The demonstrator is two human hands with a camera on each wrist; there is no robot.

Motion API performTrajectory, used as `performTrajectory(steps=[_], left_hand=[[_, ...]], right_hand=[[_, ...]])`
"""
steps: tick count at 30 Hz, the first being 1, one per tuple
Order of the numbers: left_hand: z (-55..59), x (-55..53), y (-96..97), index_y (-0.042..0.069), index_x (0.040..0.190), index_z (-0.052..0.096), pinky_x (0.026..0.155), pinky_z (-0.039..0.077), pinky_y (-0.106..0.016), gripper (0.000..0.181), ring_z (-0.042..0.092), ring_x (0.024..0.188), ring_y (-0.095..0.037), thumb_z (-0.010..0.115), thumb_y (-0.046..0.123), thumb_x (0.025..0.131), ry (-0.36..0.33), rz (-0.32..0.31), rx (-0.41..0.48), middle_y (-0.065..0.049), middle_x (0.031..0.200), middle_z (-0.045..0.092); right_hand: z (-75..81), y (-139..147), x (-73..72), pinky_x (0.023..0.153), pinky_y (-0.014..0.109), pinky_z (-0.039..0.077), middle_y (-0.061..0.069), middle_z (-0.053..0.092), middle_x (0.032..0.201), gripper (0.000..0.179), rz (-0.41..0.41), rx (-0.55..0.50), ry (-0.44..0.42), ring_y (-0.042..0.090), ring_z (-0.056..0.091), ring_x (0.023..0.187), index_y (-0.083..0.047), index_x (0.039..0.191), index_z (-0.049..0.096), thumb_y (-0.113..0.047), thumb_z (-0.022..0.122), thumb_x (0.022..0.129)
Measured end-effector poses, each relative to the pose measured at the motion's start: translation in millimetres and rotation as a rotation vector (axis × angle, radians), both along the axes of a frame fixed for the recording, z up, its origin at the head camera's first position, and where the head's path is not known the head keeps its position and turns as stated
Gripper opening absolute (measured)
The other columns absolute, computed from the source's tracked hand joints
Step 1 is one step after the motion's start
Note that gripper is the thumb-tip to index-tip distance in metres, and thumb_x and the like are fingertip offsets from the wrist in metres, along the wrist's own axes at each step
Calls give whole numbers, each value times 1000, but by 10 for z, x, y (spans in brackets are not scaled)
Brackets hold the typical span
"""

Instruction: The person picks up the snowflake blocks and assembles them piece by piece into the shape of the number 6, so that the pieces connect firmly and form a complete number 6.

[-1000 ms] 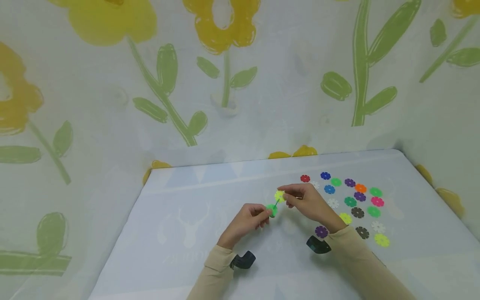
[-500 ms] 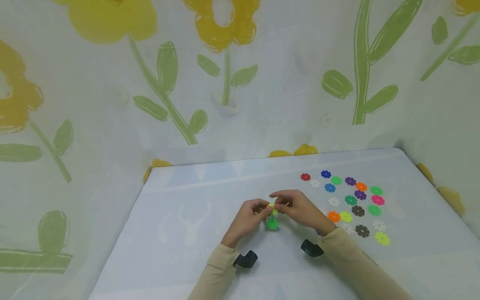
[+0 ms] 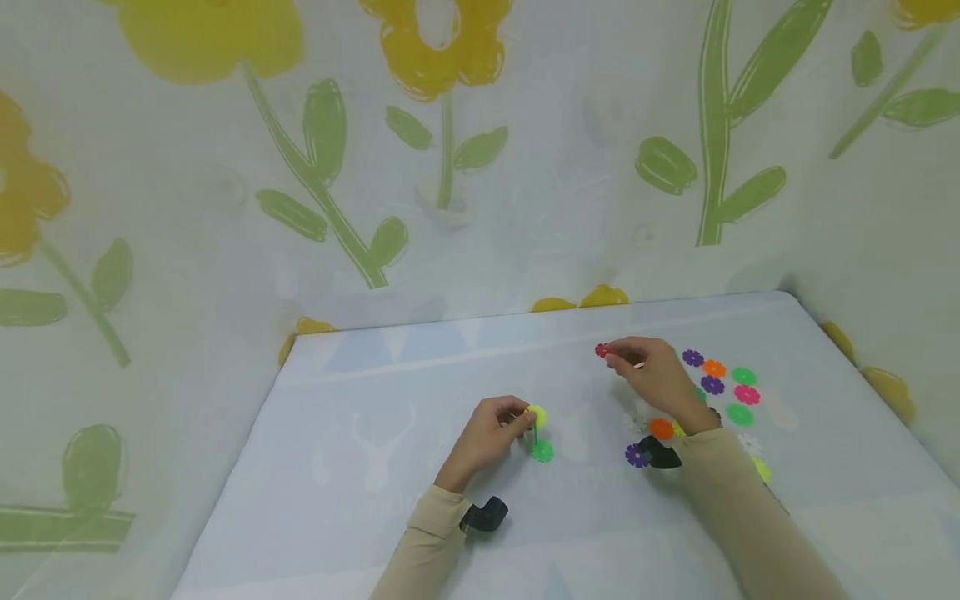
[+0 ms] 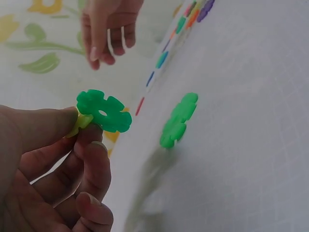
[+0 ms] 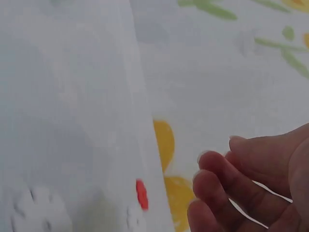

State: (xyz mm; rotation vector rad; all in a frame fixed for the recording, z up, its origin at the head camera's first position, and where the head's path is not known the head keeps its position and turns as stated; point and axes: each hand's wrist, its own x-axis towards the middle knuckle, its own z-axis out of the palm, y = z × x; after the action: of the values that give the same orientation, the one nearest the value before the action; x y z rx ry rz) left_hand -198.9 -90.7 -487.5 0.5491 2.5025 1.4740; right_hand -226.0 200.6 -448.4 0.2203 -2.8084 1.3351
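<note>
My left hand pinches a small yellow flower-shaped disc between thumb and fingers. Joined to that disc is a dark green notched disc, seen edge-on from the head. Below them is a light green disc, apart from the held pair in the left wrist view; it seems to lie on the table. Over the back of the scattered discs hovers my right hand, fingers bent loosely with nothing between them. Close to its fingertips in the head view lies a red disc, separated from them in the right wrist view.
Several colored discs lie on the right side of the white table, among them a purple one, an orange one and a pink one. My right arm covers some. A flower-printed wall rises behind.
My right hand has let go of the joined discs and moved right and away toward the red disc. My left hand keeps the yellow disc, having earlier pinched the light green one.
</note>
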Motion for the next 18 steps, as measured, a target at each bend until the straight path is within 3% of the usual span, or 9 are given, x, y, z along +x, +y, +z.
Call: performTrajectory(steps=[6,12,18], left_hand=[[25,-9,-16,5,110,75,65,50,-22,22,64,77,-13,63,22,104,-27,10,24,-12,95,76],[17,-14,-20,5,111,75,67,50,-23,24,64,78,-13,63,25,104,-67,22,46,-12,95,76],[26,-11,-22,5,110,75,68,50,-24,25,65,79,-16,65,26,103,-99,37,68,-13,96,76]], right_hand=[[-65,300,-55,95,54,57,25,68,126,37,-135,66,-55,38,63,110,2,133,65,-21,61,105],[-211,459,-70,95,57,53,30,64,123,45,-195,150,-141,40,58,105,9,134,60,-22,62,102],[-282,461,-70,99,60,52,29,61,126,48,-201,227,-210,44,56,113,8,134,60,-24,68,99]])
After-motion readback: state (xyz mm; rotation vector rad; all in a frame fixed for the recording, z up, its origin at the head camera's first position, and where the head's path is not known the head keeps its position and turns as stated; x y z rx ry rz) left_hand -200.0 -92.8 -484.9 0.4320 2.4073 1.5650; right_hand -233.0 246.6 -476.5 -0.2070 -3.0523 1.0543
